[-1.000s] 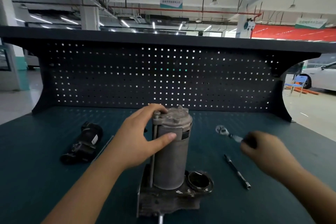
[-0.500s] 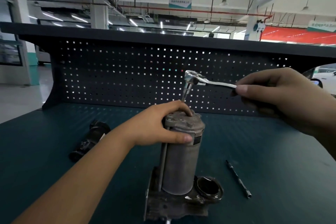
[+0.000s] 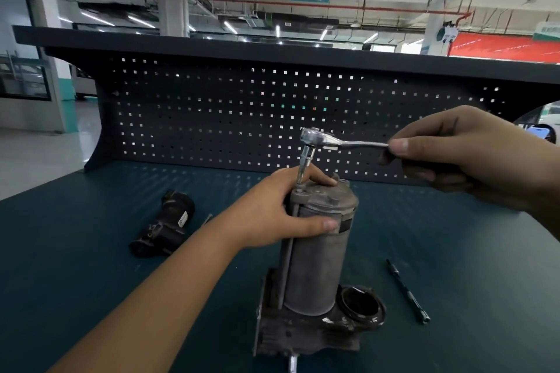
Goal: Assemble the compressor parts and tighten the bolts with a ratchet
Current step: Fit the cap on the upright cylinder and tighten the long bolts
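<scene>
A grey compressor cylinder point(image 3: 315, 269) stands upright on its cast base point(image 3: 303, 336) in the middle of the bench. My left hand point(image 3: 272, 212) grips the cylinder's top, thumb across the front and fingers over the cap. My right hand point(image 3: 460, 151) holds the handle of a chrome ratchet point(image 3: 321, 138). The ratchet's socket extension points down onto a bolt head point(image 3: 298, 191) at the cap's left edge. A long bolt shaft point(image 3: 288, 251) runs down the cylinder's left side.
A black compressor part point(image 3: 165, 224) lies on the teal bench point(image 3: 91, 251) to the left. A thin dark rod point(image 3: 407, 291) lies to the right of the base. The dark pegboard point(image 3: 212, 118) closes off the back of the bench.
My right hand lifted the ratchet off the bench and lowered its socket onto the bolt at the top of the cylinder. My left hand kept its grip on the cylinder.
</scene>
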The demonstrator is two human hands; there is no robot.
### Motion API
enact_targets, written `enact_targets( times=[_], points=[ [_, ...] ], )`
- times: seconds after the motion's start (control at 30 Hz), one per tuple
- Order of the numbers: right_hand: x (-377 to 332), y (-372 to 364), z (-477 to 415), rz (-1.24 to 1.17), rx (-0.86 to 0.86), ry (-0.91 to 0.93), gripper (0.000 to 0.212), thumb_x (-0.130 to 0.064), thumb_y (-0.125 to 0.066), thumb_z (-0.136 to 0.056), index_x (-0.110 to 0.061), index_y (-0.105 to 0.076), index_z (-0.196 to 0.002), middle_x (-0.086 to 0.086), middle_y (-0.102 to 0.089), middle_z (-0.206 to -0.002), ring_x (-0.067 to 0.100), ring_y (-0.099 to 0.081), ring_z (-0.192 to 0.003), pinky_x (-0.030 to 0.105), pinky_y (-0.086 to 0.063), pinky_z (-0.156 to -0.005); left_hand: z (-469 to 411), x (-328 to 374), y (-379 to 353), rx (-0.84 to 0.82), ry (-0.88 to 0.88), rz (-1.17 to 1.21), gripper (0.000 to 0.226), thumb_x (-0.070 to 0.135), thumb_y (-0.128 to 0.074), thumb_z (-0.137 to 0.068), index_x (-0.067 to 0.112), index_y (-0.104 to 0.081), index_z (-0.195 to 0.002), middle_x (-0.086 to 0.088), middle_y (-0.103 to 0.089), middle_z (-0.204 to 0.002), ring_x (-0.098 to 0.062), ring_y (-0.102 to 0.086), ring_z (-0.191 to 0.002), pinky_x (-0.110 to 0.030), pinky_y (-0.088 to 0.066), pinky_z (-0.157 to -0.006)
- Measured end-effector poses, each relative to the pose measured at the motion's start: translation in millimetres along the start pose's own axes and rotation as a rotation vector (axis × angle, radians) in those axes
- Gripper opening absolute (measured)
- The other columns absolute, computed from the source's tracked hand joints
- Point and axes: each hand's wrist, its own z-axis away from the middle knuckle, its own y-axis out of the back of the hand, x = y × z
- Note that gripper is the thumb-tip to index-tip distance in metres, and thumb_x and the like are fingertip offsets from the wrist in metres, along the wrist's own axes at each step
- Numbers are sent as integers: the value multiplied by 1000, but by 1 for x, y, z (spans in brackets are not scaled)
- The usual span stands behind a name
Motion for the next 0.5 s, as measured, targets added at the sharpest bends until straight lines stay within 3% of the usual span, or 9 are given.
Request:
enact_targets(
  times=[0.2, 0.5],
  points=[
    [-2, 1, -2, 9, -10, 0, 43, -41, -69, -58, -4, -72, -79, 5, -45, -46, 7, -26, -34, 11, -22, -35, -1, 1, 1, 5, 12, -38, 40, 43, -73, -66, 43, -56, -102, 12, -58, -118, -1, -57, -107, -34, -47, -96],
    [-3, 0, -1, 34, -12, -20, 44, -41, -69, -57, -3, -72, -80, 6, -45, -47, 7, -26, -35, 12, -22, -34, -1, 1, 3, -17, 20, -13, 40, 42, -73, -66, 38, -58, -103, 17, -61, -112, 2, -59, -102, -30, -49, -93]
  ],
)
